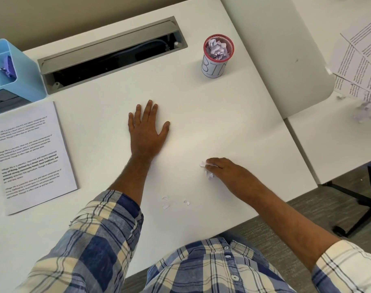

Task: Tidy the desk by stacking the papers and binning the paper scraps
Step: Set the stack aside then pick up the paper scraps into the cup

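Note:
My left hand [147,129] lies flat on the white desk [212,115], fingers spread, holding nothing. My right hand [224,169] rests lower right of it, its fingers curled around small white paper scraps [208,173] that poke out at the fingertips. Three tiny scraps [165,203] lie loose near the desk's front edge. A neat stack of printed papers [30,157] sits at the left. The red mesh cup labelled BIN [217,57] stands at the back right, filled with crumpled paper.
A blue organiser box [11,75] stands at the back left. An open grey cable tray [110,53] runs along the back of the desk. On a neighbouring desk at the right lie loose printed sheets [358,62] and more scraps [363,112].

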{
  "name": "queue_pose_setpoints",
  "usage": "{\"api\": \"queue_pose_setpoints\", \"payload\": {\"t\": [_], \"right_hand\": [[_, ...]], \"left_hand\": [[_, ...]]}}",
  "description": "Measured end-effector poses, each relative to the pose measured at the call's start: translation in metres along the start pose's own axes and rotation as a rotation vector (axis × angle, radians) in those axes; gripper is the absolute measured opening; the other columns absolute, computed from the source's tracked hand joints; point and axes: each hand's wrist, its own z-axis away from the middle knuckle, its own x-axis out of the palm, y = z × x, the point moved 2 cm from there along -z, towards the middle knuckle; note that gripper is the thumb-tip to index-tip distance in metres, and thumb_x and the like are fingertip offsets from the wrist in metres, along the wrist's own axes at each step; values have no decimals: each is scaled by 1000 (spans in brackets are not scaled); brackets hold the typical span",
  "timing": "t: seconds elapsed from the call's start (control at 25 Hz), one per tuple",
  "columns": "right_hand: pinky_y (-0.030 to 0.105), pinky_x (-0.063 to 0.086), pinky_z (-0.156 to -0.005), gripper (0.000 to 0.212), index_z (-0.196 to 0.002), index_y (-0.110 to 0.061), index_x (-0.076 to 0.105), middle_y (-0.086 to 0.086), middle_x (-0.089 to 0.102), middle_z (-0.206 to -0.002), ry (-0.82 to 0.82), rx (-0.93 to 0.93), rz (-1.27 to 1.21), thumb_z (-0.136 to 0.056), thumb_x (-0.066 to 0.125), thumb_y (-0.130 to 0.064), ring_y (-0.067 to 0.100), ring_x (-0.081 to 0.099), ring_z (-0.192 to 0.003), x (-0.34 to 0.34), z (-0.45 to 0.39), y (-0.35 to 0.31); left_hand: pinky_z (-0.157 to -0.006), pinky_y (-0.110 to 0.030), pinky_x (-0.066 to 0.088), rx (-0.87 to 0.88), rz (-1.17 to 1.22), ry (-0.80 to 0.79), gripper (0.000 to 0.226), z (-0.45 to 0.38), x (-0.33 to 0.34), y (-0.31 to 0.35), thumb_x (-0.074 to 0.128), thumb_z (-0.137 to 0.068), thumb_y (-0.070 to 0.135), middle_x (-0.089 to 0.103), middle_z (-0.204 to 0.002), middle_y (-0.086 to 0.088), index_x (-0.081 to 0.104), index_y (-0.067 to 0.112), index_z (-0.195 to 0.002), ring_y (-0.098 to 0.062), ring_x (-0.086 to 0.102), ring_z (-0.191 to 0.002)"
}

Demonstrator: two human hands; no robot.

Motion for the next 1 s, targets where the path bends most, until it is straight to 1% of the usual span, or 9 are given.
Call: {"api": "queue_pose_setpoints", "payload": {"t": [0.16,0.28,0.4,0.48,0.56,0.68,0.76,0.84,1.0], "right_hand": [[43,52,-106,61,-153,-18,45,7,45,-157,37,-159,31,-97,59,1,24,45,-141,12,-1,0],[37,46,-110,59,-155,-17,42,7,34,-164,-79,-161,65,-100,59,-6,22,37,-147,14,3,-2],[39,62,-72,46,-130,-2,63,16,58,-142,-32,-287,180,-85,73,3,30,62,-121,13,1,-5],[38,57,-57,31,-108,-3,69,12,65,-123,-72,-359,311,-79,72,8,27,64,-101,15,-5,2],[34,50,-48,31,-92,-7,68,7,65,-104,-39,-387,300,-68,78,10,23,61,-87,14,-12,10],[30,54,-58,26,-94,-9,74,4,67,-98,93,-322,26,-73,76,6,23,64,-84,2,-21,25],[22,52,-75,21,-97,-10,79,3,72,-101,179,-159,-246,-82,72,3,16,67,-89,-20,-28,39],[11,48,-83,19,-97,-10,81,-1,73,-100,252,12,-435,-87,73,3,4,67,-92,-47,-36,53],[12,53,-84,17,-96,-12,81,-7,73,-96,417,165,-503,-88,74,0,-2,68,-91,-114,-72,78]], "left_hand": [[-131,-50,7,1,-1,16,68,0,0,2,46,-105,56,27,-172,6,35,22,-162,-27,15,-161],[-131,-50,8,-4,7,18,68,0,0,2,48,-104,56,27,-172,7,36,22,-162,-27,15,-161],[-131,-50,9,-14,-5,18,68,0,0,3,49,-104,56,27,-172,9,36,23,-162,-27,16,-161],[-131,-50,9,-15,-7,14,68,-1,1,4,49,-104,56,27,-172,9,36,23,-162,-26,16,-161],[-131,-50,10,-21,-13,13,68,-1,1,4,49,-104,56,27,-172,10,36,24,-162,-25,16,-161],[-131,-49,9,-23,-5,15,68,0,0,4,49,-104,57,28,-171,10,36,24,-162,-24,15,-161],[-131,-49,8,-26,-4,18,68,-1,1,5,49,-103,57,28,-171,10,37,25,-161,-24,16,-161],[-131,-49,9,-26,-3,17,68,-1,1,4,48,-103,58,28,-171,11,37,25,-161,-23,16,-161],[-131,-49,9,-31,3,15,69,1,1,4,46,-102,60,28,-171,12,37,26,-161,-21,15,-162]]}}
